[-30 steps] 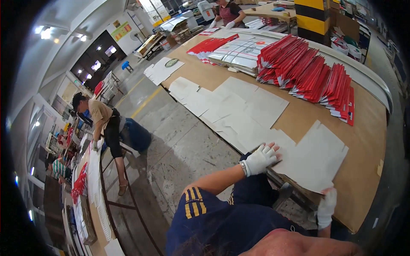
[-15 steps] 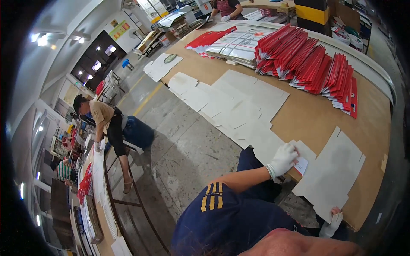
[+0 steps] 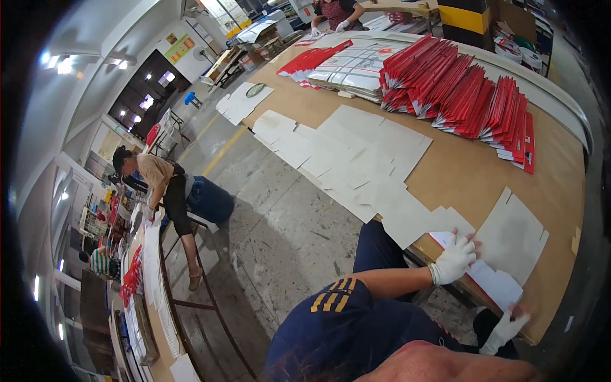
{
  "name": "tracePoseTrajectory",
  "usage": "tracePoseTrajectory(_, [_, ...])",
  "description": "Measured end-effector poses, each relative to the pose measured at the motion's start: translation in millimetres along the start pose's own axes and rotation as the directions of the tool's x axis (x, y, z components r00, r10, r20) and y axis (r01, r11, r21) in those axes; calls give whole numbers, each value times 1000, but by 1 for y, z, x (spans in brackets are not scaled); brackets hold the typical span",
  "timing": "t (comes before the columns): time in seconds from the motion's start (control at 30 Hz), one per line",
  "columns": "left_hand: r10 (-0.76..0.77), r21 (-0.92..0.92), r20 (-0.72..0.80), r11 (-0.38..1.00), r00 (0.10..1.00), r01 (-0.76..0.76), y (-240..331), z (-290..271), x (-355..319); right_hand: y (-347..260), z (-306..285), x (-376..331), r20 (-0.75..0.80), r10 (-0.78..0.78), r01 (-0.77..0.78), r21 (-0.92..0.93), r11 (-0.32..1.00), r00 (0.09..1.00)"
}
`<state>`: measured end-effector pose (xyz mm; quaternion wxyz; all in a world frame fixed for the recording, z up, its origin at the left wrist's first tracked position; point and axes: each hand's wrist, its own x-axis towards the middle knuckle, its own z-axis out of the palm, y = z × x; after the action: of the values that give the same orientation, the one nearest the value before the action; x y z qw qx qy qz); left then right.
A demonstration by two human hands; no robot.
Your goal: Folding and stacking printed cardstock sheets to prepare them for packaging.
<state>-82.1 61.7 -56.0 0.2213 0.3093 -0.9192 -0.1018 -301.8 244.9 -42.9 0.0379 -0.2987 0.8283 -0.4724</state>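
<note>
My left hand (image 3: 456,260), in a white glove with bare fingertips, lies fingers spread across a flat white sheet with red edges (image 3: 498,285) at the near table edge. The sheet's middle is hidden under that hand. At the sheet's right end is my right hand (image 3: 508,330), also gloved, its thumb and fingers apart and slightly blurred. Whether it touches the sheet I cannot tell. Just beyond lies a pale grey die-cut board (image 3: 514,234). More overlapping grey boards (image 3: 363,153) spread along the table's left side.
A long row of red and white folded pieces (image 3: 452,89) stands at the far side of the brown tabletop (image 3: 458,172). Beside it are a strapped white bundle (image 3: 356,67) and a red stack (image 3: 312,60). Co-workers stand at the far end and at a table on the left.
My right hand has let go of the grey board, which now lies farther from the near edge. My left hand has moved right, fingers spreading over the white sheet, which shows more fully.
</note>
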Motion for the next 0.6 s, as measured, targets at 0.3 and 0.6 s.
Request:
tracePoseTrajectory(0.3, [345,-92,132,938,929,-335,69,26,-1,8,36,-111,583,136,-566,664,488,801])
tracePoseTrajectory(0.6, [298,-137,45,947,954,-289,78,7,-16,26,5,-11,-120,-74,86,96,992,990])
